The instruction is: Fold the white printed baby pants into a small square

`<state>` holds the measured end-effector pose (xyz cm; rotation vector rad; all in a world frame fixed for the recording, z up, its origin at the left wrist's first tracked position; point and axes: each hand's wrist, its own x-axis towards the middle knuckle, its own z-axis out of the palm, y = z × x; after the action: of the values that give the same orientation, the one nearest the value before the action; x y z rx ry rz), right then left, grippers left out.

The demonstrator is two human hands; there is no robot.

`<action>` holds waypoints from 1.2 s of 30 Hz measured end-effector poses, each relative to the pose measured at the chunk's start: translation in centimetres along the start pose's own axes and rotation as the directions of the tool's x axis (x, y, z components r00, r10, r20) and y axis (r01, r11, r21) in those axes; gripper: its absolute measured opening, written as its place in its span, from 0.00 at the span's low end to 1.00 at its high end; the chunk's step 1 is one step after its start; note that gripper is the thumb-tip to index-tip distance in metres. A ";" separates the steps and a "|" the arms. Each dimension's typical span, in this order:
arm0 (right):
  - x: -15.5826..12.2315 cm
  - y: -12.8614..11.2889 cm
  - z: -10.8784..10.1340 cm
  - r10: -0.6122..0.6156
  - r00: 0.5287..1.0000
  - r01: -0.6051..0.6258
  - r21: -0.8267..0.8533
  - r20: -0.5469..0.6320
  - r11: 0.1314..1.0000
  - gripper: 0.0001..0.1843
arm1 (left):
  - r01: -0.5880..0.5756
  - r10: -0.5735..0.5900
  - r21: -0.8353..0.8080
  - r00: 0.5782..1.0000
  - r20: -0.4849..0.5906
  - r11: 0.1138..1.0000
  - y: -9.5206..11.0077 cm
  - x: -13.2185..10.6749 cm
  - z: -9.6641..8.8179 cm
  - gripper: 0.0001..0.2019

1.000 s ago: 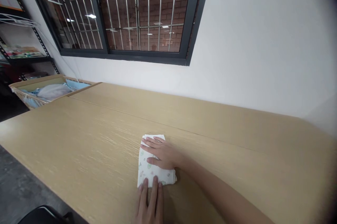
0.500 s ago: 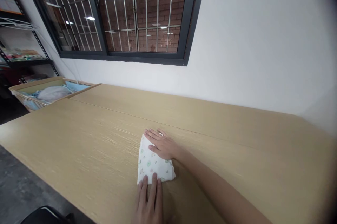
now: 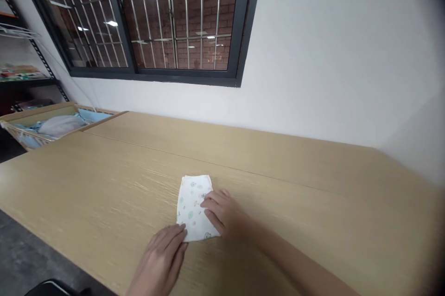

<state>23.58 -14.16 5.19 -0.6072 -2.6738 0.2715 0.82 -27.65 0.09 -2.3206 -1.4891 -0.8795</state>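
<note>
Folded cloth (image 3: pixel 190 205) lay flat w/ table (image 3: pixel 295 189) under it, L hand (image 3: pixel 160 252) at its near-left corner, R hand (image 3: pixel 225 215) over its right edge, fingers close-set, couldn't tell if pinching; prob. straightening, next move apparently needing edges aligned.

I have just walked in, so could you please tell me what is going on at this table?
A person is handling a folded white cloth with a small printed pattern, which lies flat on the pale table. The left hand touches its near left corner, and the right hand rests over its right edge. Whether either hand pinches it is hard to tell.
</note>
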 end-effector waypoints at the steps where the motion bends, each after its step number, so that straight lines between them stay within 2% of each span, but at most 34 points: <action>1: -0.6 -0.3 -0.2 -0.002 1.000 0.002 0.009 0.024 1.000 0.16 | -0.002 0.003 -0.021 1.000 0.019 1.000 -0.4 -0.1 0.0 0.13; 3: -1.7 -0.6 -0.7 0.010 0.997 -0.014 0.042 0.079 0.999 0.17 | -0.008 0.011 -0.047 0.998 0.057 0.999 -1.0 0.0 -0.1 0.12; 7: -3.2 -0.2 -1.6 0.031 0.975 -0.063 0.140 0.220 0.988 0.41 | -0.040 0.053 -0.124 0.994 0.100 0.991 -1.6 0.8 -0.4 0.11; 9: -3.6 0.3 -1.7 0.018 0.970 -0.060 0.169 0.241 0.984 0.44 | -0.022 0.042 -0.169 0.993 0.113 0.985 -1.7 1.5 -0.6 0.12; 12: -3.5 1.3 -1.3 -0.014 0.984 -0.023 0.207 0.179 0.978 0.41 | 0.113 -0.068 -0.250 0.981 0.182 0.962 -1.9 2.6 -1.0 0.13; 14: -3.1 1.8 -1.0 -0.004 0.992 -0.026 0.239 0.127 0.971 0.35 | 0.264 -0.172 -0.322 0.942 0.289 0.909 -2.2 3.3 -1.5 0.14; 17: -2.0 2.1 -1.0 0.108 0.991 -0.125 0.286 0.073 0.950 0.18 | 0.426 -0.228 -0.392 0.859 0.459 0.816 -3.0 4.1 -2.0 0.14; 19: -1.1 2.1 -1.3 0.198 0.978 -0.208 0.306 0.062 0.929 0.13 | 0.445 -0.213 -0.413 0.841 0.497 0.795 -3.7 4.7 -2.1 0.20; 20: -0.6 2.0 -1.5 0.239 0.969 -0.245 0.314 0.058 0.918 0.15 | 0.442 -0.207 -0.426 0.845 0.493 0.790 -4.0 5.0 -2.0 0.22; 22: 0.3 2.0 -1.6 0.308 0.950 -0.304 0.335 0.042 0.892 0.18 | 0.461 -0.225 -0.456 0.848 0.481 0.761 -4.7 5.9 -1.6 0.18; 27: 1.9 2.4 -0.7 0.468 0.883 -0.422 0.386 -0.031 0.821 0.18 | 0.594 -0.432 -0.442 0.800 0.417 0.673 -6.7 8.3 0.6 0.14; 31: 2.8 3.0 0.7 0.547 0.828 -0.476 0.363 -0.125 0.802 0.18 | 0.614 -0.504 -0.430 0.789 0.351 0.662 -7.9 9.9 2.2 0.13; 36: 3.2 4.2 2.0 0.638 0.754 -0.582 0.291 -0.159 0.760 0.12 | 0.608 -0.529 -0.390 0.794 0.299 0.692 -8.2 10.8 3.3 0.18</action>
<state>21.72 -9.18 3.32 -1.3440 -2.0792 0.6215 -2.11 -14.32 3.15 -2.2855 -2.3848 -1.3605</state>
